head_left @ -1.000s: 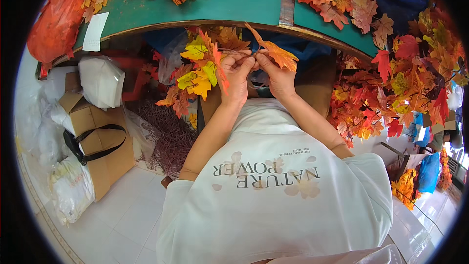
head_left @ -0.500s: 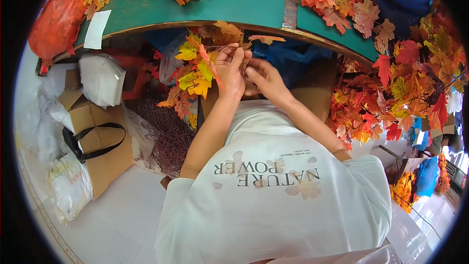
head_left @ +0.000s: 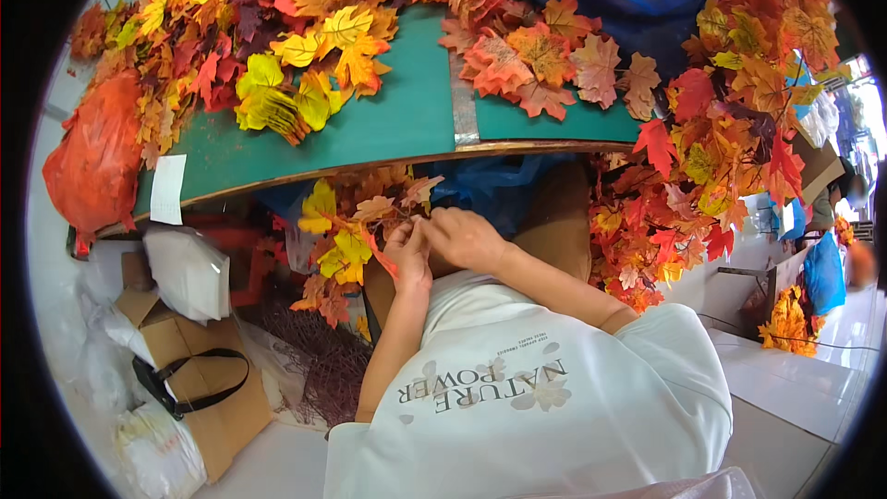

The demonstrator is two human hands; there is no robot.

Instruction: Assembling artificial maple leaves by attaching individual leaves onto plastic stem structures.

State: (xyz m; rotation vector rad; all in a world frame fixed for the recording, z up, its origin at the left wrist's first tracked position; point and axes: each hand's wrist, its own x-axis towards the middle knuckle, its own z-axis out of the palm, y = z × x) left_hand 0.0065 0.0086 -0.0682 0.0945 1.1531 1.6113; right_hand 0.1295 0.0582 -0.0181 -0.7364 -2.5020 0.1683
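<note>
A spray of artificial maple leaves (head_left: 346, 257), yellow and orange, hangs in front of my lap below the table edge. My left hand (head_left: 409, 257) is closed around its stem, with an orange-red strip-like piece lying along the palm side. My right hand (head_left: 467, 240) is closed too, its fingertips meeting those of the left at the stem. What exactly the right fingertips pinch is hidden behind the fingers. A pale orange leaf (head_left: 420, 192) sticks up just above both hands.
A green table (head_left: 397, 120) curves ahead, carrying heaps of artificial leaves (head_left: 351, 37) and a blue plastic bag (head_left: 637, 0). An orange-red bag (head_left: 97, 157) hangs at left. More leaf sprays (head_left: 711, 185) hang at right. A cardboard box (head_left: 208, 388) and dark stems (head_left: 319, 360) lie low left.
The view has tilted up, so more of the table shows. My right hand has moved in over the stem, and its fingertips now meet the left ones. The left keeps hold of the leaf spray.
</note>
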